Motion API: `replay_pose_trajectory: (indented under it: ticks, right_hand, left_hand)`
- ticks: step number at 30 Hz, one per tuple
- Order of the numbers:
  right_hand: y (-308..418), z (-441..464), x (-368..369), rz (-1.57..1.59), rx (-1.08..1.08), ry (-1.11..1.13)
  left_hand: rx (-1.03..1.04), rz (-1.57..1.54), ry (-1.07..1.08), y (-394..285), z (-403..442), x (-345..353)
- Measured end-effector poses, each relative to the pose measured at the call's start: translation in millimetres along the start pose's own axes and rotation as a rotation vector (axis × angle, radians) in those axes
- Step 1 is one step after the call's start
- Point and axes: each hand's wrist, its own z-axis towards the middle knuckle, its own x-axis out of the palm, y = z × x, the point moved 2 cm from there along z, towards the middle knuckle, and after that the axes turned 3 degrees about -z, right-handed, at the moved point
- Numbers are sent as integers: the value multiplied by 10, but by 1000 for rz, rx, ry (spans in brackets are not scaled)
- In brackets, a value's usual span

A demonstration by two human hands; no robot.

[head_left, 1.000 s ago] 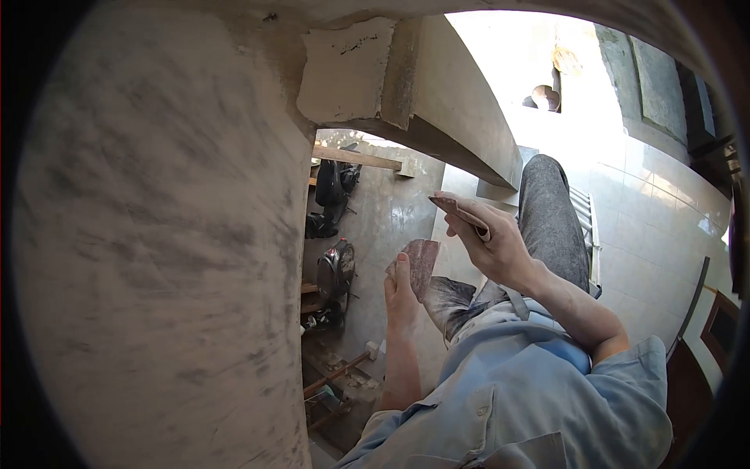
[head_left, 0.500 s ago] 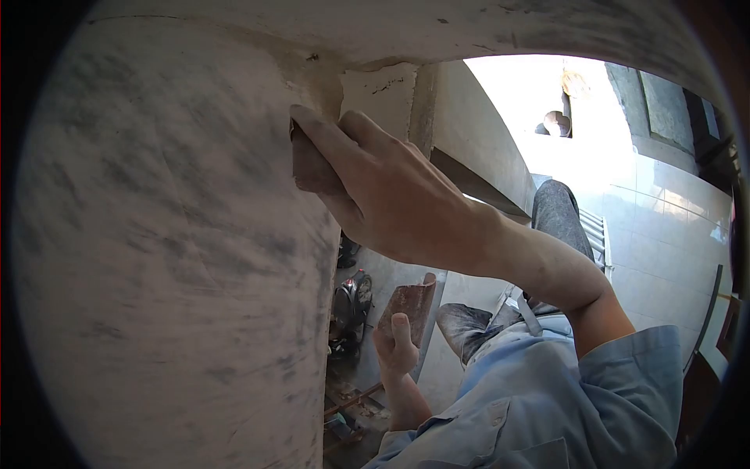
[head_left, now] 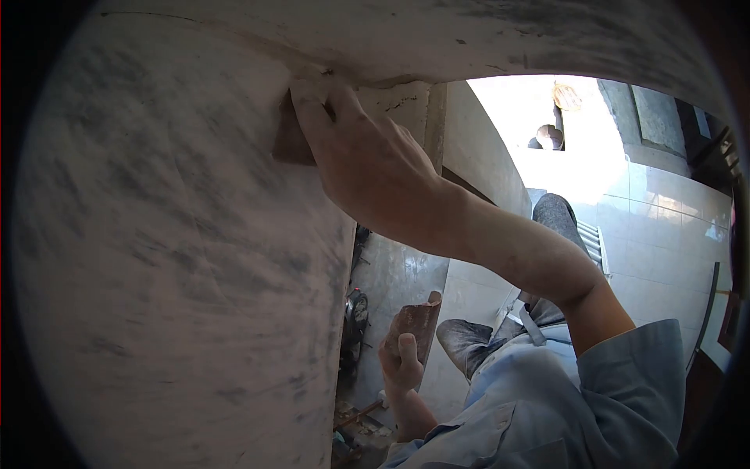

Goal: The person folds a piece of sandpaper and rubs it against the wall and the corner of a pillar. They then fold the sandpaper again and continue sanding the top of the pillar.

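My right hand (head_left: pixel 375 164) presses a folded brown sheet of sandpaper (head_left: pixel 292 141) flat against the pale wall (head_left: pixel 195 258), high up by the corner under the overhanging surface (head_left: pixel 375 35). Its fingertips come close to the cracked seam there. Dark grey smears streak the wall. Lower down, away from the wall, my left hand (head_left: pixel 402 366) grips a second brown sandpaper sheet (head_left: pixel 418 324), curled along its top edge, with the thumb across it.
Below me a white metal ladder (head_left: pixel 592 244) stands near my leg on the tiled floor (head_left: pixel 648 223). A dark object (head_left: pixel 355 320) and some debris (head_left: pixel 363 422) lie beyond the wall's edge. A concrete ledge (head_left: pixel 484 144) runs beside the corner.
My right hand has slid the sandpaper slightly up and left along the wall, closer to the corner seam. My left hand keeps its sheet; the view has shifted a little.
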Motion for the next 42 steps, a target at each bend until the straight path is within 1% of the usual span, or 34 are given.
replay_pose_trajectory:
  ticks: [2,5,7,10,11,14,16,17,21,22,25,27,28,31,33,36,39,42]
  right_hand:
    - [87,-152,13,-67,1,93]
    - [27,-76,-1,-27,-14,42]
    - [10,6,-32,-92,0,68]
    - [55,-95,-40,-184,-33,107]
    - [63,-140,-36,-212,-46,123]
    - [-33,-34,-70,-158,-96,48]
    - [-40,-14,-42,-182,-79,37]
    - [-37,19,-50,-201,-82,21]
    - [14,-136,-94,-136,-41,202]
    - [-11,-95,-118,-109,-41,181]
    - [-112,-38,-171,-23,-25,116]
    - [-191,-51,-190,52,-6,55]
    - [-200,-60,-177,52,-15,55]
    - [-205,-113,-143,14,-7,52]
    - [-174,-46,-125,-70,-2,24]
    - [-73,-121,-66,-84,-11,-29]
    - [-32,-187,-45,-50,19,26]
    - [-84,-23,-61,-82,44,31]
  left_hand:
    - [19,-36,-11,-38,53,37]
    - [-12,-42,-2,-49,69,46]
    - [-54,-1,35,9,32,15]
    - [72,-18,11,24,61,52]
    - [67,-17,10,28,79,55]
    - [31,24,5,7,74,58]
    - [21,85,-8,-87,84,92]
    - [10,67,-18,-83,75,91]
    - [10,29,-44,-82,118,123]
    - [3,37,-47,-96,97,112]
    - [67,45,40,-82,46,-1]
    - [41,23,34,-73,-9,-74]
    - [25,12,30,-76,-23,-93]
    - [66,25,-4,-165,6,-17]
    - [46,23,30,-173,-12,4]
    - [33,24,45,-211,-10,17]
    - [58,92,7,-218,46,50]
    - [74,132,-25,-238,70,67]
